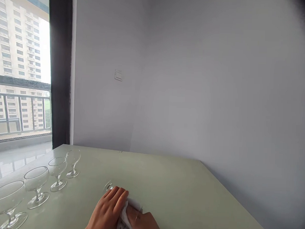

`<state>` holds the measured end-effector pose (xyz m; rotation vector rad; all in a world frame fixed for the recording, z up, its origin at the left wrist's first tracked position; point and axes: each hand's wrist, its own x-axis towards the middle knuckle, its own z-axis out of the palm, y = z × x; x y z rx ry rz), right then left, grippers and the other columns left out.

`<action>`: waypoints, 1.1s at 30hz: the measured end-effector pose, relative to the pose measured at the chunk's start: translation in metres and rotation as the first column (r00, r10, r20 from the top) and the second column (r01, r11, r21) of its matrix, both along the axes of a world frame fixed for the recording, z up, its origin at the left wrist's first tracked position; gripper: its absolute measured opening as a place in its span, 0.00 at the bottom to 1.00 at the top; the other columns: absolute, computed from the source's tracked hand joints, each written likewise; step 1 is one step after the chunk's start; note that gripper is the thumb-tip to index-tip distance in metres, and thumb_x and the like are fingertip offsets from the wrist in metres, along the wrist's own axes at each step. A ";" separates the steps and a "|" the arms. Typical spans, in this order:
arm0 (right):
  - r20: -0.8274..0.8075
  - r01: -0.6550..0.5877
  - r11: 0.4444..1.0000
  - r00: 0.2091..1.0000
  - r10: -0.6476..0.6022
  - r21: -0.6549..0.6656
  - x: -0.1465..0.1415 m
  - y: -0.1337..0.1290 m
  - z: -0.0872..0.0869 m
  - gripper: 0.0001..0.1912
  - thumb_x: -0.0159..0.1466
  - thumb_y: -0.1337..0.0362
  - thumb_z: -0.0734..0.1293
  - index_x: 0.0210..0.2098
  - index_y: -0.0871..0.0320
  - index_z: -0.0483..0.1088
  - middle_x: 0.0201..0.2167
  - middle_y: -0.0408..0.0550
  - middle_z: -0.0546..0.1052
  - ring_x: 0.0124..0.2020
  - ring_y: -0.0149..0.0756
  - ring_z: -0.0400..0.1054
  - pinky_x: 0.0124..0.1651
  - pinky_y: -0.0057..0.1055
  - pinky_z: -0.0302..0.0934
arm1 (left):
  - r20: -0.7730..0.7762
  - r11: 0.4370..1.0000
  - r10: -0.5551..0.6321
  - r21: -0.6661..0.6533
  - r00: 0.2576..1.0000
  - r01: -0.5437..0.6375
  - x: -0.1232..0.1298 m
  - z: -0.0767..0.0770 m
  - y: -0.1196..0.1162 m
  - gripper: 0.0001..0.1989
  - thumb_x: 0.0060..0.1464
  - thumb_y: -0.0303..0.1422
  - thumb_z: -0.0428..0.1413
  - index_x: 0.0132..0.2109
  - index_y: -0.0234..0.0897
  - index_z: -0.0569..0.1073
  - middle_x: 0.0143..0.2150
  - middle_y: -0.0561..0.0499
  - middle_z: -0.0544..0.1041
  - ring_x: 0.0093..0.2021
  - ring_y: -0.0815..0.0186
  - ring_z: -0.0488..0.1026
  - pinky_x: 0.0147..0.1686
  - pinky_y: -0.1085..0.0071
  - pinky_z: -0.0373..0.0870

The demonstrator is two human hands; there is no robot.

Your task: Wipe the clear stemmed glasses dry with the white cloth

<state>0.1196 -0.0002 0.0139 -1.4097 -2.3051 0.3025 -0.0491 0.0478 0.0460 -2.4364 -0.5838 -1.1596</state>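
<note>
Near the table's front edge, a clear stemmed glass (108,186) lies tipped on its side in my hands, its round foot pointing away to the left. My left hand (108,206) is closed over it, fingers wrapped round the stem and bowl. A white cloth (125,216) is bunched between my hands and hangs down below them. My right hand (145,222) is closed on the cloth at the mouth of the glass, where a bit of rim shows over the skin. The right fingertips and most of the bowl are hidden.
Several stemmed glasses (38,187) stand upright in a row along the left side of the pale green table (179,192). Behind the table rises a grey wall with a light switch (118,75). A window with railings is at the far left.
</note>
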 end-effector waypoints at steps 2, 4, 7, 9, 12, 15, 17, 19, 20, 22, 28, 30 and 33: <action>0.261 -0.165 0.966 0.959 0.111 0.197 0.011 -0.001 0.011 0.28 0.54 0.69 0.65 0.55 0.54 0.62 0.51 0.50 0.72 0.28 0.39 0.72 0.19 0.28 0.52 | -0.022 1.000 0.003 0.020 1.000 -0.003 0.001 -0.005 0.000 0.18 0.46 0.18 0.44 0.46 0.35 0.64 0.34 0.47 0.77 0.33 0.62 0.73 0.32 0.69 0.67; 0.343 -0.285 0.901 0.924 0.168 0.326 0.024 -0.004 0.026 0.23 0.59 0.69 0.62 0.54 0.52 0.62 0.48 0.46 0.75 0.29 0.35 0.72 0.20 0.27 0.51 | -0.054 0.998 0.016 -0.063 0.998 -0.020 0.002 -0.012 0.000 0.24 0.41 0.17 0.44 0.46 0.38 0.62 0.34 0.50 0.77 0.33 0.63 0.73 0.32 0.70 0.67; 0.276 -0.286 0.871 0.944 0.183 0.399 0.040 -0.009 0.050 0.20 0.60 0.71 0.61 0.49 0.46 0.67 0.35 0.40 0.80 0.28 0.31 0.70 0.25 0.25 0.53 | -0.137 0.930 0.011 -0.362 0.991 -0.060 0.007 -0.021 -0.002 0.26 0.38 0.18 0.45 0.47 0.42 0.58 0.36 0.53 0.78 0.34 0.64 0.74 0.32 0.72 0.66; 0.237 -0.232 0.891 0.960 0.147 0.390 0.048 -0.012 0.065 0.20 0.58 0.73 0.62 0.45 0.43 0.71 0.29 0.39 0.80 0.25 0.30 0.67 0.27 0.25 0.54 | -0.169 0.826 0.001 -0.556 0.986 -0.096 0.011 -0.023 -0.004 0.23 0.41 0.21 0.47 0.46 0.44 0.57 0.35 0.53 0.78 0.35 0.63 0.74 0.32 0.72 0.64; 0.220 -0.229 0.897 0.963 0.153 0.377 0.056 -0.013 0.083 0.23 0.60 0.74 0.59 0.48 0.43 0.69 0.33 0.40 0.80 0.27 0.31 0.69 0.29 0.27 0.56 | -0.135 0.627 0.046 -0.768 0.990 -0.134 0.017 -0.023 -0.007 0.17 0.44 0.25 0.49 0.43 0.44 0.58 0.31 0.56 0.76 0.32 0.64 0.72 0.31 0.71 0.61; 0.107 -0.172 0.937 0.984 0.145 0.305 0.062 -0.011 0.089 0.25 0.63 0.73 0.55 0.56 0.43 0.61 0.51 0.40 0.73 0.43 0.34 0.70 0.39 0.28 0.61 | 0.112 0.398 0.090 -0.915 0.990 0.067 0.022 -0.029 -0.002 0.15 0.45 0.29 0.50 0.42 0.43 0.58 0.26 0.59 0.70 0.26 0.69 0.66 0.28 0.73 0.57; -0.063 0.011 0.973 0.998 0.003 0.229 0.066 -0.009 0.084 0.23 0.64 0.71 0.54 0.55 0.46 0.63 0.58 0.42 0.66 0.49 0.34 0.68 0.44 0.29 0.62 | 0.381 0.212 0.140 -0.913 0.914 0.349 0.024 -0.037 0.004 0.19 0.45 0.36 0.53 0.45 0.42 0.57 0.23 0.61 0.65 0.22 0.72 0.61 0.24 0.74 0.55; -0.202 0.233 0.962 0.958 -0.202 0.143 0.068 -0.007 0.073 0.19 0.63 0.68 0.55 0.50 0.49 0.68 0.61 0.47 0.60 0.44 0.34 0.71 0.42 0.30 0.65 | 0.557 0.029 0.243 -0.822 0.794 0.568 0.024 -0.041 0.010 0.26 0.41 0.41 0.56 0.46 0.41 0.56 0.22 0.62 0.62 0.20 0.73 0.57 0.19 0.76 0.48; -0.225 0.322 0.940 0.930 -0.291 0.117 0.069 -0.006 0.066 0.17 0.63 0.66 0.56 0.47 0.51 0.69 0.62 0.49 0.57 0.41 0.35 0.71 0.40 0.31 0.66 | 0.588 -0.045 0.301 -0.777 0.751 0.627 0.024 -0.042 0.012 0.27 0.39 0.41 0.57 0.47 0.40 0.57 0.23 0.61 0.63 0.19 0.74 0.56 0.18 0.77 0.45; -0.205 0.436 0.886 0.892 -0.403 0.156 0.067 -0.003 0.053 0.14 0.62 0.65 0.58 0.43 0.52 0.71 0.62 0.53 0.56 0.40 0.38 0.71 0.37 0.34 0.67 | 0.580 -0.143 0.387 -0.730 0.717 0.668 0.022 -0.039 0.011 0.28 0.38 0.37 0.58 0.48 0.40 0.58 0.27 0.59 0.67 0.18 0.77 0.55 0.17 0.77 0.41; -0.143 0.369 0.702 0.922 -0.360 0.610 0.028 0.000 0.029 0.16 0.60 0.67 0.62 0.48 0.53 0.69 0.45 0.53 0.73 0.44 0.47 0.67 0.44 0.45 0.64 | 0.633 -0.202 0.388 -0.651 0.670 0.732 0.026 -0.025 -0.005 0.26 0.41 0.34 0.58 0.50 0.35 0.64 0.28 0.56 0.70 0.17 0.78 0.57 0.19 0.77 0.50; -0.102 0.270 0.682 0.955 -0.277 0.679 0.010 0.001 0.024 0.21 0.60 0.64 0.63 0.53 0.52 0.65 0.51 0.51 0.72 0.52 0.54 0.61 0.52 0.51 0.57 | 0.673 -0.217 0.339 -0.624 0.657 0.751 0.030 -0.025 -0.009 0.22 0.40 0.34 0.60 0.44 0.34 0.68 0.25 0.56 0.69 0.18 0.76 0.59 0.19 0.77 0.53; -0.014 0.064 0.770 0.997 -0.072 0.635 -0.008 0.005 0.020 0.31 0.60 0.59 0.63 0.61 0.53 0.54 0.58 0.48 0.65 0.62 0.54 0.49 0.61 0.51 0.46 | 0.671 -0.245 0.275 -0.644 0.689 0.725 0.034 -0.024 -0.014 0.15 0.39 0.35 0.61 0.36 0.33 0.71 0.18 0.59 0.64 0.17 0.75 0.57 0.17 0.77 0.52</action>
